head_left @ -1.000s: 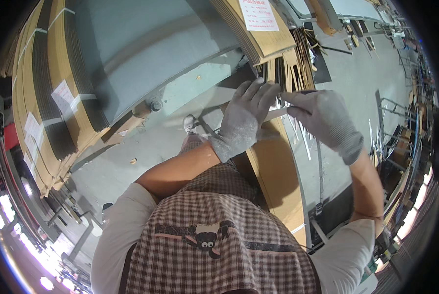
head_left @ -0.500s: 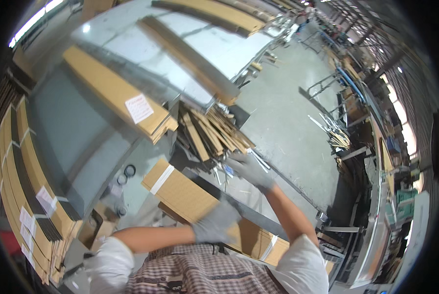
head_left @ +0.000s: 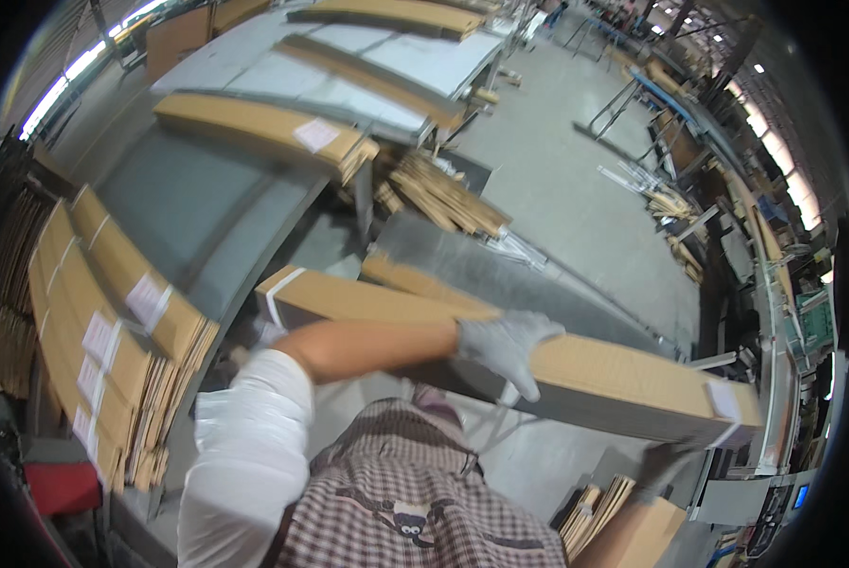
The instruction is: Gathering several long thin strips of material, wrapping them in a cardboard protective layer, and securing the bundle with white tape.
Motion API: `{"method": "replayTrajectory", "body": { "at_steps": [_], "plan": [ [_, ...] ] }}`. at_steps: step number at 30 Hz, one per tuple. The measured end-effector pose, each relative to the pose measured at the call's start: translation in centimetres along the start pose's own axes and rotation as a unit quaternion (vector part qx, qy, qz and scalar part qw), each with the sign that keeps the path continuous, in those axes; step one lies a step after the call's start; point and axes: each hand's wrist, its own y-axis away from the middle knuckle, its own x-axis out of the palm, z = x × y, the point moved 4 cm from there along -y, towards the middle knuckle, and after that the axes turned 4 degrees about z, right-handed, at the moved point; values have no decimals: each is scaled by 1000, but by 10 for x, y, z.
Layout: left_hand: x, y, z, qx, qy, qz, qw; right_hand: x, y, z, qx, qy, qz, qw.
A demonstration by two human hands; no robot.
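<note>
A long, narrow bundle of stacked brown cardboard (head_left: 623,374) stretches across in front of me, with a white strap near each end and a pale label at its right end. My left hand (head_left: 508,346), in a grey glove, grips it near the middle, with fingers over the top and the thumb down the near side. My gloved right hand (head_left: 669,464) holds the bundle's right end from below; its fingers are partly hidden. Just behind lies another piece of cardboard (head_left: 424,282), against a long grey surface (head_left: 528,276).
Strapped cardboard stacks (head_left: 102,341) stand at left beside a grey table (head_left: 197,204). A labelled cardboard bundle (head_left: 254,128) lies on its far edge. Scrap strips (head_left: 448,194) are heaped beyond. Below my right hand are more cardboard pieces (head_left: 595,511). A metal-framed bench (head_left: 775,379) runs along the right.
My right hand has moved from near the scrap heap down to the bundle's right end. My left hand has moved up and right along the cardboard. The view has shifted.
</note>
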Motion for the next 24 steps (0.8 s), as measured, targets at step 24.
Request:
{"method": "replayTrajectory", "body": {
  "at_steps": [24],
  "plan": [
    [104, 318, -24, -194, 430, -505, 723, 305, 129, -304, 383, 216, 720, 537]
  ]
}}
